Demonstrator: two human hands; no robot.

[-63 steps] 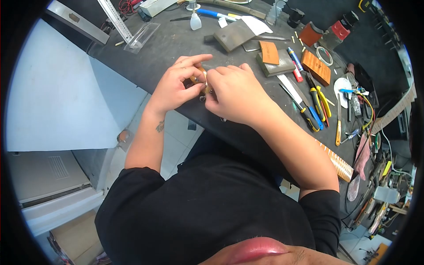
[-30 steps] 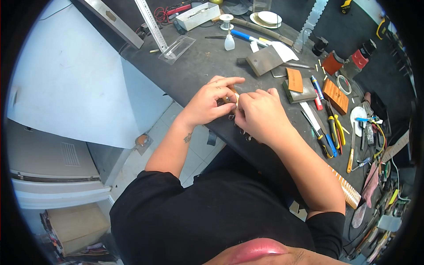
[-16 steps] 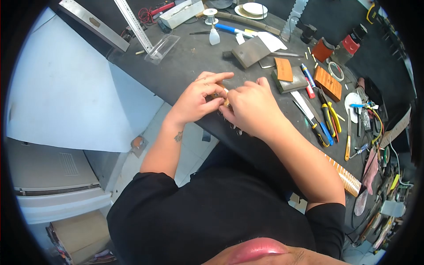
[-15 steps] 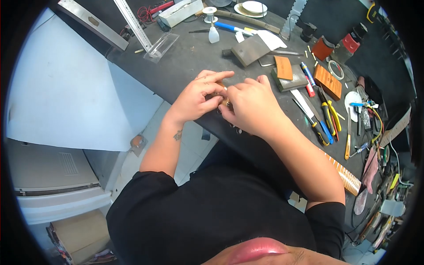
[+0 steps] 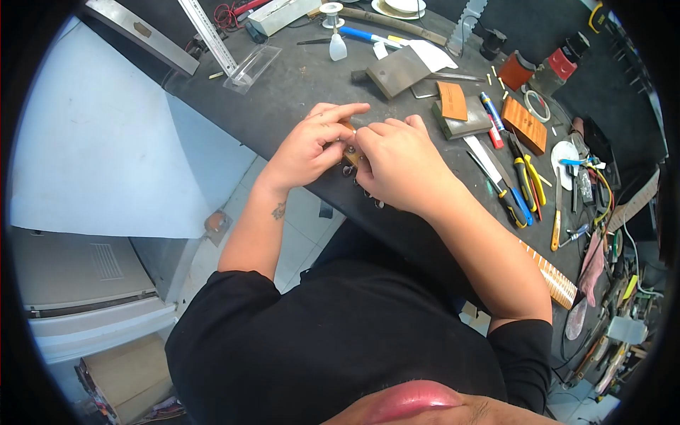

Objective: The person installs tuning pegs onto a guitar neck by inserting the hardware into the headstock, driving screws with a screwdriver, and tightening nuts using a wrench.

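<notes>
A guitar headstock [image 5: 351, 154] of light wood with metal tuning pegs lies at the near edge of the bench, partly hidden by my hands. From under my right forearm comes a striped, fretted neck [image 5: 549, 273]. My left hand [image 5: 303, 146] is at the far left side of the headstock, index finger stretched out, thumb and other fingers curled at the wood. Closed over the headstock's right part, my right hand [image 5: 398, 161] has its fingertips bent down; what they pinch is hidden.
Beyond my hands are a grey metal block [image 5: 398, 71], a small squeeze bottle [image 5: 338, 48] and a clear plastic piece [image 5: 253, 69]. Pliers [image 5: 520, 173], files, markers and a wooden block [image 5: 524, 125] lie to the right. A blue-white panel [image 5: 106, 142] stands at the left.
The camera view has shifted a little. My left thumb has drawn back slightly, and more of the headstock and a peg shows between my hands.
</notes>
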